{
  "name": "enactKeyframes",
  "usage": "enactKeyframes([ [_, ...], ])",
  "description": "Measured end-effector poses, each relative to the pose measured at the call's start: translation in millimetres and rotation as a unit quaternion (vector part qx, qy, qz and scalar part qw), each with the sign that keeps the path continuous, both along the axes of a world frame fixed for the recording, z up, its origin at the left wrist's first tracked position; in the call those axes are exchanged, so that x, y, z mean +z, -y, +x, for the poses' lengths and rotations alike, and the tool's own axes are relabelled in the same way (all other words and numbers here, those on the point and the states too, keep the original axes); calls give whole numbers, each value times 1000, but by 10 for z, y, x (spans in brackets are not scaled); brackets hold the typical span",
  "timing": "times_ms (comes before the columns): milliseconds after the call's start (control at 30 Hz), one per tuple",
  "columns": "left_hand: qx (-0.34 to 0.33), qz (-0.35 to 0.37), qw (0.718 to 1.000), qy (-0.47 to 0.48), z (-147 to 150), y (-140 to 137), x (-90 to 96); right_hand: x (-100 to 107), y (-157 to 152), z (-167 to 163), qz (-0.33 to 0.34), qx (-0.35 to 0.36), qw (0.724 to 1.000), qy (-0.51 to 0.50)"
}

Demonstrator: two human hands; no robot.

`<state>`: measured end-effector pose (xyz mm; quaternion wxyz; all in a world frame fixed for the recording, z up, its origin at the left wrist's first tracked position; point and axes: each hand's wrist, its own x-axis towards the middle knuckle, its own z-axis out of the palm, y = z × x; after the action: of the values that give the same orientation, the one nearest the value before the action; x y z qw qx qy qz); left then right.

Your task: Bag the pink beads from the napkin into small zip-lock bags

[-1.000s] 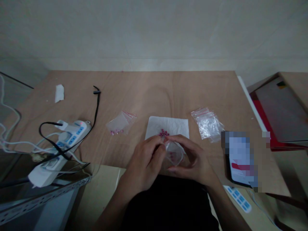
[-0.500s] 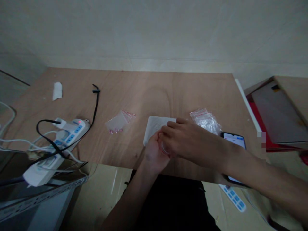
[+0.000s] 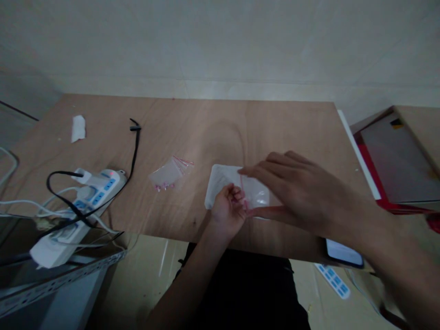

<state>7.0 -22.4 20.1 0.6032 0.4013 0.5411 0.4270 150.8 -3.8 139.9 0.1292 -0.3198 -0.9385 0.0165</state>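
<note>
My left hand (image 3: 227, 211) is palm up above the white tray (image 3: 216, 181), its fingers curled in around small pink pieces (image 3: 237, 198) too small to make out. My right hand (image 3: 295, 195) has come in from the right. Its thumb and index finger hold the two ends of the mouth of a clear zip bag (image 3: 257, 195) with a pink seal strip. The bag's mouth faces the left fingertips, and its body lies under my right hand, over the tray. To the left, another clear zip bag (image 3: 168, 174) lies flat with several pink pieces in its lower corner.
A white power strip (image 3: 99, 188) with plugs and a black cable (image 3: 134, 156) occupies the left side. White paper (image 3: 78, 128) lies at the back left. A phone (image 3: 343, 253) is at the front right edge, partly under my right forearm. An open box (image 3: 395, 156) stands right.
My right hand has drawn away from the left palm to the right and now holds a clear zip bag by its mouth. My left hand has stayed nearly in place, fingers curled.
</note>
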Motion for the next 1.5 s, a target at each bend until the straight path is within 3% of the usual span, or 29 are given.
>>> enactKeyframes([
  [67, 17, -14, 1000, 0, -38, -51, -23, -117, 36, 261, 0, -132, 984, -117],
  [100, 27, -5, 999, -20, -59, -72, -34, -229, 61, 380, 19, -221, 961, -165],
  [167, 34, 60, 991, -118, -96, -108, -66, -534, 110, 552, 80, -399, 879, -246],
  [200, 23, 118, 972, -203, -109, -125, -90, -708, 128, 595, 96, -455, 842, -275],
  [267, -28, 237, 882, -407, -116, -161, -159, -1047, 140, 590, 105, -504, 812, -275],
  [333, -76, 296, 786, -538, -107, -194, -247, -1316, 120, 500, 67, -507, 834, -209],
  [400, -95, 306, 748, -581, -93, -217, -326, -1484, 81, 383, 8, -511, 850, -127],
  [567, -97, 314, 736, -592, -94, -222, -387, -1580, 18, 229, -59, -551, 832, -38],
  [867, -77, 332, 736, -585, -139, -183, -321, -1545, 11, 227, -75, -568, 817, -63],
  [1000, 31, 338, 761, -552, -477, -191, -246, -1563, 21, 261, -61, -563, 817, -108],
  [1067, 107, 284, 767, -566, -756, -246, -186, -1570, 29, 275, -55, -561, 817, -124],
  [1133, 144, 179, 770, -595, -1038, -334, -117, -1569, 38, 279, -54, -561, 815, -136],
  [1267, 35, -5, 764, -645, -1397, -515, -9, -1549, 57, 275, -44, -568, 806, -162],
  [1367, -23, -25, 757, -652, -1479, -578, 7, -1544, 74, 290, -33, -564, 804, -186],
  [1500, -39, -18, 762, -646, -1530, -593, -15, -1577, 83, 324, -25, -547, 811, -204],
])
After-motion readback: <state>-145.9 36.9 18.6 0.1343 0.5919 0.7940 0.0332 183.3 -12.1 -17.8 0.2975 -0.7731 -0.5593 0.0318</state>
